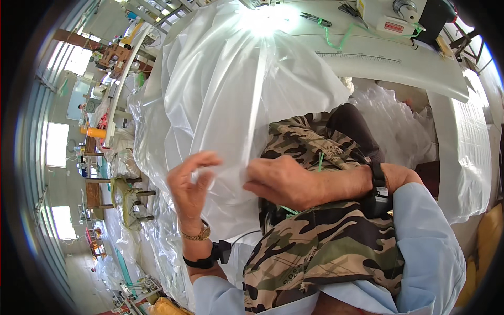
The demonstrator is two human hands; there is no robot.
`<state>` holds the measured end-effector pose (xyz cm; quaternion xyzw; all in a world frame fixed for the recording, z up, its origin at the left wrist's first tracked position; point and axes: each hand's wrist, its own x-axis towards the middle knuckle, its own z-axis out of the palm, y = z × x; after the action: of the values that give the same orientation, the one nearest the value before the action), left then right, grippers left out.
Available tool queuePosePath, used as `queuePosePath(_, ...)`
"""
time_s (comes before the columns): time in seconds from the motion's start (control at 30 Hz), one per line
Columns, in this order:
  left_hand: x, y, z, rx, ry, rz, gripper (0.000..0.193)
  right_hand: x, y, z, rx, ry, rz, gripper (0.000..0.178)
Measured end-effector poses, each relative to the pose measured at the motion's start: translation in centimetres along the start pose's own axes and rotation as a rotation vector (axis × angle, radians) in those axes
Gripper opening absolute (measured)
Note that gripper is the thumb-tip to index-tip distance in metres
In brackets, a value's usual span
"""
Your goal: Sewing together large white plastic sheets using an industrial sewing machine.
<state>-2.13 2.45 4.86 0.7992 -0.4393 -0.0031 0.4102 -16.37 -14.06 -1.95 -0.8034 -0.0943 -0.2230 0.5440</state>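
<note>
A big translucent white plastic sheet hangs in folds from the bright lamp at the table's far side down to my lap. A straight, thicker band runs down its middle toward my hands. My right hand is closed, its fingertips pinching the sheet at the lower end of that band. To the left, my left hand hovers over the sheet, thumb and fingers curved but apart, with nothing visible between them. Camouflage cloth covers my lap beneath the right forearm.
A white sewing machine stands at the far right of the table, whose edge carries a ruler scale. Thread snips and green thread lie near the lamp. Crumpled clear plastic is heaped at right; stools stand left.
</note>
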Motion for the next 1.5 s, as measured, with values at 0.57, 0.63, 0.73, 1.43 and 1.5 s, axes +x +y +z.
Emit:
queuePosePath(0.57, 3.9, -0.4, 1.9, -0.620, 0.177, -0.217, 0.015, 9.1, 9.8, -7.3, 0.412, 0.683, 0.475, 0.061)
queuePosePath(0.63, 4.3, 0.0, 2.4, -0.581, 0.220, -0.190, 0.015, 9.2, 10.0, -6.6, 0.533, 0.601, 0.424, 0.068)
queuePosePath(0.73, 4.4, -0.1, 2.6, -0.472, 0.220, -0.154, 0.023, 8.4, 9.5, -5.2, 0.629, 0.345, 0.521, 0.059)
queuePosePath(1.43, 4.6, -3.3, 1.8, -0.280, 0.284, -0.115, 0.027, 2.6, 12.2, 2.2, 0.760, 0.065, 0.441, 0.015)
queuePosePath(1.5, 4.0, -4.8, 1.2, -0.270, 0.257, -0.165, 0.022, 1.4, 9.5, 0.6, 0.906, -0.054, 0.433, 0.016)
